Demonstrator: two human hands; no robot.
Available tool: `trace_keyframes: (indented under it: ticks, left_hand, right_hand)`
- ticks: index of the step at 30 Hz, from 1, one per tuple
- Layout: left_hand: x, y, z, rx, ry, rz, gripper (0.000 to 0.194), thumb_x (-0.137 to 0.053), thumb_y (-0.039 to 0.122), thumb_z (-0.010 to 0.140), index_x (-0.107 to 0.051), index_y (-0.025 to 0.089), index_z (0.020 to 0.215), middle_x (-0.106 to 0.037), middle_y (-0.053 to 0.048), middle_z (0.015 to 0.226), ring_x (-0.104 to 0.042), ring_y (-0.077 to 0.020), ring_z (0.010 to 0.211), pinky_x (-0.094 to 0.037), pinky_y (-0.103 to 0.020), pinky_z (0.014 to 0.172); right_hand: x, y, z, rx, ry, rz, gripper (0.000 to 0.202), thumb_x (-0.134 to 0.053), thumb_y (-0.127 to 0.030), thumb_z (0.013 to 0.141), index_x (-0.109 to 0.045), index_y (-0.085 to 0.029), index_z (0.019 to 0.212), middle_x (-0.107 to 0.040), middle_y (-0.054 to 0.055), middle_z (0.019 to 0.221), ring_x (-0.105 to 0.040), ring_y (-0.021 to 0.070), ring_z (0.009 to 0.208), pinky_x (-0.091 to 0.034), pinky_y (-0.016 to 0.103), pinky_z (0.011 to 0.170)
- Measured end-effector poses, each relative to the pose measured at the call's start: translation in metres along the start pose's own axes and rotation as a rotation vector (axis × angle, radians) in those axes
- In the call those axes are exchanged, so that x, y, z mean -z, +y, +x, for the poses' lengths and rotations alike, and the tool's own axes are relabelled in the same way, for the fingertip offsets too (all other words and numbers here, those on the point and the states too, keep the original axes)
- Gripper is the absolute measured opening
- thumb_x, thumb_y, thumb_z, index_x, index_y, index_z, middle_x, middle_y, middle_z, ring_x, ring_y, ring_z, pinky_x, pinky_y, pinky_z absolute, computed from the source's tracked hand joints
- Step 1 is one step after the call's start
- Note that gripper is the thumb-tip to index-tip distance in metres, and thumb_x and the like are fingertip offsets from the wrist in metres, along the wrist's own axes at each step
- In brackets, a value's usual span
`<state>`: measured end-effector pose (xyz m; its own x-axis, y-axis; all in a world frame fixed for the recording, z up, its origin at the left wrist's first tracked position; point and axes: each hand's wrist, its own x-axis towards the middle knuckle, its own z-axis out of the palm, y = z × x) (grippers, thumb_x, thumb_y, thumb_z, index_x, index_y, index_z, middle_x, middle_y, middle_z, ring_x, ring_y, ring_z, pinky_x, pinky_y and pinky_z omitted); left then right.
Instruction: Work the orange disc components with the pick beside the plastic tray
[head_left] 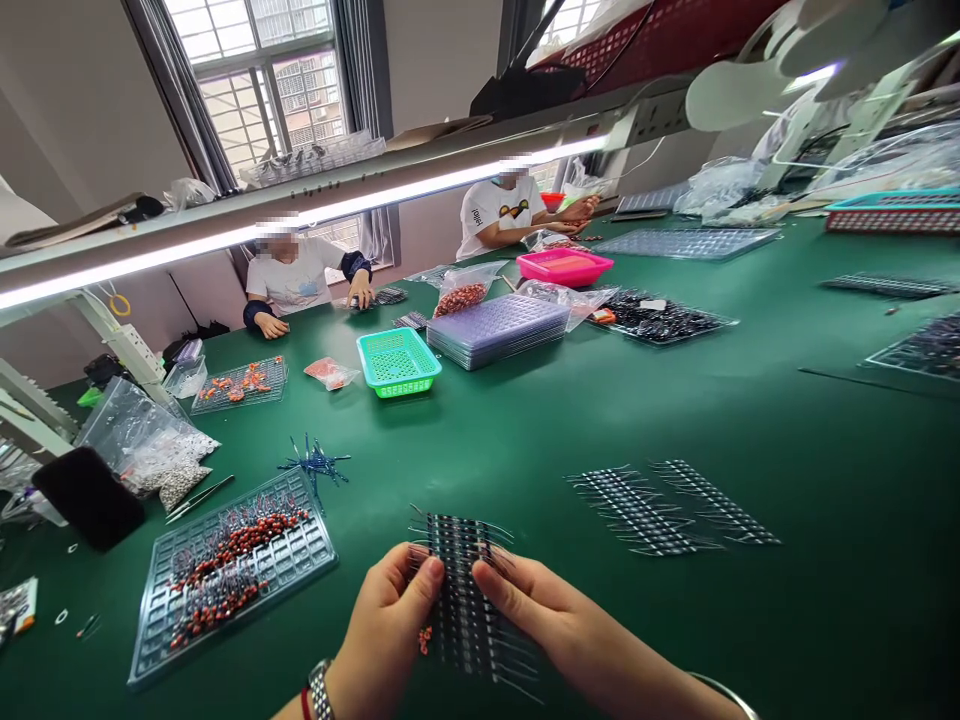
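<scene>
Between them, my left hand [397, 605] and my right hand [536, 605] grip a sheet of dark strips with thin wire ends [461, 600], held up over the green table. Each thumb presses on one long edge of it; the fingers behind are partly hidden. Small orange pieces [425, 638] show beside my left hand. Two similar groups lie flat to the right: a wider strip sheet [637, 510] and a narrower strip sheet [716, 503]. Left of my hands, a clear compartment tray [307, 545] bears rows of wired parts with orange-red ends [259, 535].
Dark blue strips [315, 463] lie behind the tray, with tweezers [201, 498] and a black phone [88, 498] to the left. Farther off stand a green basket [397, 360], stacked plastic trays [499, 330] and a pink basket [564, 266]. Two people sit across the table beyond a lamp bar.
</scene>
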<state>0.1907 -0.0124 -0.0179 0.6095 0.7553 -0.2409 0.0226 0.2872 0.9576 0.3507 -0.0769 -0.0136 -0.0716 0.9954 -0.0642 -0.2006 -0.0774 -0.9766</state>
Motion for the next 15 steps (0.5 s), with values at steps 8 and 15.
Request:
trace_keyframes:
  ticks: [8, 15]
  left_hand:
    - [-0.004, -0.002, -0.004, -0.007, 0.041, -0.038, 0.046, -0.070, 0.060, 0.072, -0.062, 0.016, 0.078, -0.054, -0.002, 0.079, -0.046, -0.0130, 0.078, -0.041, -0.025, 0.071]
    - [-0.005, -0.005, -0.004, -0.002, 0.060, -0.084, 0.049, -0.073, 0.062, 0.069, -0.062, 0.015, 0.077, -0.056, -0.002, 0.078, -0.047, -0.0129, 0.077, -0.041, -0.025, 0.071]
  right_hand:
    - [-0.005, 0.009, -0.001, 0.112, 0.036, -0.110, 0.059, -0.050, -0.070, 0.087, -0.070, -0.017, 0.107, -0.069, 0.013, 0.110, -0.061, 0.0306, 0.106, -0.044, 0.046, 0.100]
    - [-0.005, 0.014, 0.000, 0.104, 0.015, -0.072, 0.057, -0.050, -0.067, 0.089, -0.069, -0.017, 0.108, -0.069, 0.014, 0.113, -0.060, 0.0298, 0.108, -0.043, 0.046, 0.102]
